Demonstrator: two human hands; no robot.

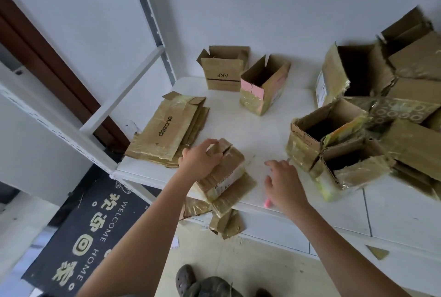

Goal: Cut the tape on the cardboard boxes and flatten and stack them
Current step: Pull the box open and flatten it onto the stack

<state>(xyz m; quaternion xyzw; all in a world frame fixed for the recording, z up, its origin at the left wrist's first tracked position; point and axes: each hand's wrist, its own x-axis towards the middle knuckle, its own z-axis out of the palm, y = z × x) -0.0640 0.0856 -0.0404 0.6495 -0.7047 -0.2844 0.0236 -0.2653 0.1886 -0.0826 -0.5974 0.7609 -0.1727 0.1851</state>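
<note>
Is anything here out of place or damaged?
Yes. A scrap of cardboard lies on the floor below the table. The box under the left hand overhangs the table edge, its flaps crumpled.

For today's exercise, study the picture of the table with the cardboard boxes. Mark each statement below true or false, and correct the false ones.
1. The left hand grips a small box at the table's near edge. True.
2. The right hand holds a box. False: it holds none.
3. The flattened stack lies left of the small box. True.
4. The box marked AKF is flattened. False: it stands open.
</note>
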